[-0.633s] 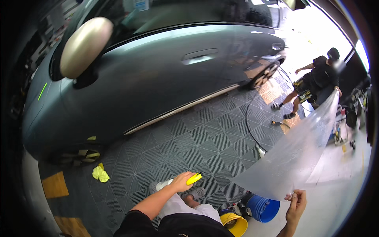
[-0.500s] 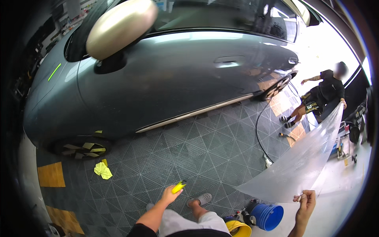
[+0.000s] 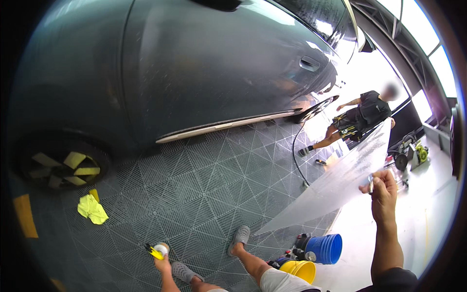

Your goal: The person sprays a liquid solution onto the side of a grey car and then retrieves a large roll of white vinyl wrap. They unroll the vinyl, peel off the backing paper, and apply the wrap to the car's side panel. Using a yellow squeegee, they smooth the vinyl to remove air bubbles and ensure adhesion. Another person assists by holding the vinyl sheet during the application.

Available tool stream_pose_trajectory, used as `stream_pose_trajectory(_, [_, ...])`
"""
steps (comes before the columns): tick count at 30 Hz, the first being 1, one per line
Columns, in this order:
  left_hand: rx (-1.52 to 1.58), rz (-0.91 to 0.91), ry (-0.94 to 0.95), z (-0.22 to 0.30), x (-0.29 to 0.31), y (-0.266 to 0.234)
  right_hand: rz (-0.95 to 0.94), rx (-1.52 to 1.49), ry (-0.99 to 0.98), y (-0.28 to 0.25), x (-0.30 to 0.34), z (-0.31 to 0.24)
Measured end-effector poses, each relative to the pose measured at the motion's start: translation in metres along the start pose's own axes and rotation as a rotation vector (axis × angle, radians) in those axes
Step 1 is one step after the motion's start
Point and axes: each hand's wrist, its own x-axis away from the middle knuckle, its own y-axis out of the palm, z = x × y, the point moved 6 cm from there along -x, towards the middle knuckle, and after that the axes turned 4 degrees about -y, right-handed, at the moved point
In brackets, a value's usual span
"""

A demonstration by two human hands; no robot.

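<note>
Hanging left of pinching right hand: clear film; left hand gripping yellow item.

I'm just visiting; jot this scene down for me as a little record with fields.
Left hand: holds a yellow tool with black parts; white round item beside it, kind unclear
Right hand: pinches the edge of a clear film
Co-worker: holds the film's far corner
Vehicle: dark car
Floor: crumpled yellow-green cloth near a wheel
Containers: blue bucket, yellow bucket
</note>
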Motion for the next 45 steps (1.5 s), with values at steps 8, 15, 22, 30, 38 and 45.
stream_pose_trajectory(8, [-0.604,0.491,-0.117,0.001,0.046,-0.12,-0.255,-0.302,-0.005,0.128,0.037,-0.086])
stream_pose_trajectory(15, [0.227,-0.447,0.982,0.503,0.318,-0.168,-0.472,-0.604,-0.023,0.209,0.035,-0.195])
stream_pose_trajectory(22, [0.407,-0.178,1.173,0.685,0.349,-0.205,-0.516,-0.59,-0.247,0.233,-0.009,-0.266])
stream_pose_trajectory(30, [0.434,-0.09,1.077,0.808,0.26,-0.272,-0.665,-0.605,-0.583,0.257,-0.084,-0.286])
stream_pose_trajectory(38, [0.43,-0.219,0.976,0.866,0.18,-0.271,-0.323,-0.018,-0.326,0.278,-0.131,-0.114])
stream_pose_trajectory(45, [0.353,-0.42,1.037,0.927,0.144,-0.276,-0.268,0.014,-0.208,0.407,-0.169,-0.129])
